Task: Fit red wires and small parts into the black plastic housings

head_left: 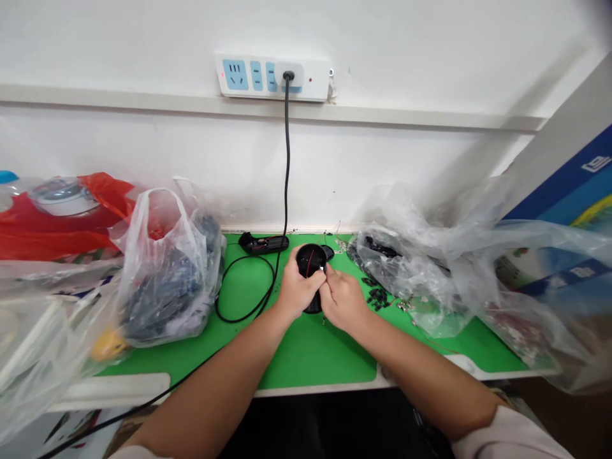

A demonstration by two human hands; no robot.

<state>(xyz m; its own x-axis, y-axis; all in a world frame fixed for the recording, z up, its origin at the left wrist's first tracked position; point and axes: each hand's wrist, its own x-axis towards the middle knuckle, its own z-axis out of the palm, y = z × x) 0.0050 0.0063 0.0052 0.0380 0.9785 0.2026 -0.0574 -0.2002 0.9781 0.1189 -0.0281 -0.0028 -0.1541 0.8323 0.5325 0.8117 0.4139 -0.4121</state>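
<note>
A black plastic housing (308,256) with a round, hollow end and a thin red wire inside is held over the green table top (315,357). My left hand (297,288) wraps around its left side, with the thumb pressing across the front. My right hand (343,297) is closed at its right side, fingertips pinched against the left thumb. A small pale or metallic bit (323,269) shows between the fingertips, too small to name. Behind the hands lies another long black housing (264,243) with red wire in it. A dark rounded part (327,251) is partly hidden behind the held housing.
Small black parts (377,297) and tiny wired pieces (405,304) lie right of my hands. Clear plastic bags (440,287) crowd the right; a filled bag (167,280) stands left. A black cable (287,159) hangs from the wall power strip (261,75) and loops on the table.
</note>
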